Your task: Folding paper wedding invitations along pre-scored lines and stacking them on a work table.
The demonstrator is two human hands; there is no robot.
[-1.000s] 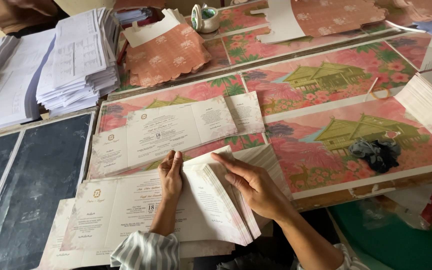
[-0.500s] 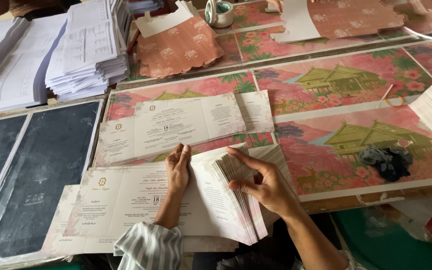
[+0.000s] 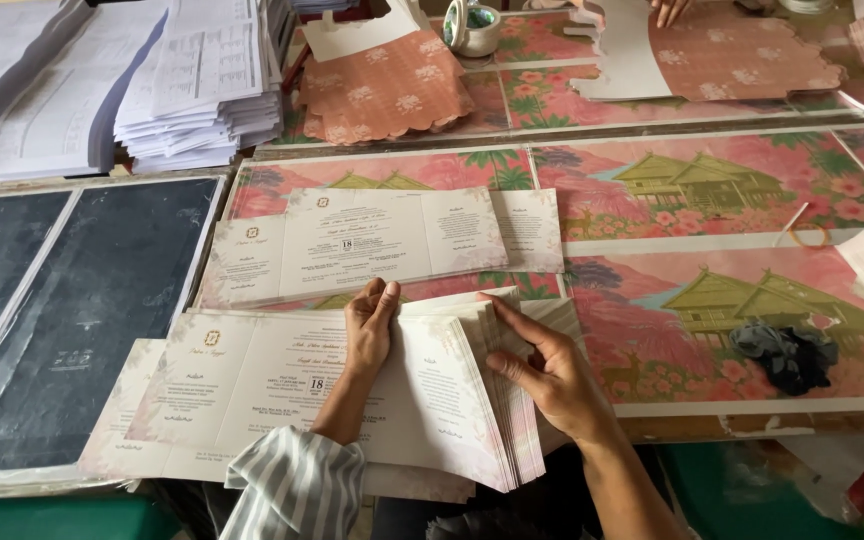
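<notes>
I see the pink landscape sheets (image 3: 712, 190) covering the table, with a second stack of printed cards (image 3: 352, 245) lying on them farther off. Nearest me lies the near stack of cards (image 3: 252, 385) (right panels lifted). My left hand (image 3: 369, 325) presses flat on it; my right hand (image 3: 552, 375) pinches the folded panels (image 3: 492, 400).

Card stack (image 3: 352, 240) behind nearer stack (image 3: 282, 385), perhaps overlapping.

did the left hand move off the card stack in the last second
No. The left hand stays pressed flat on the near stack of cards, below the second stack.
</notes>
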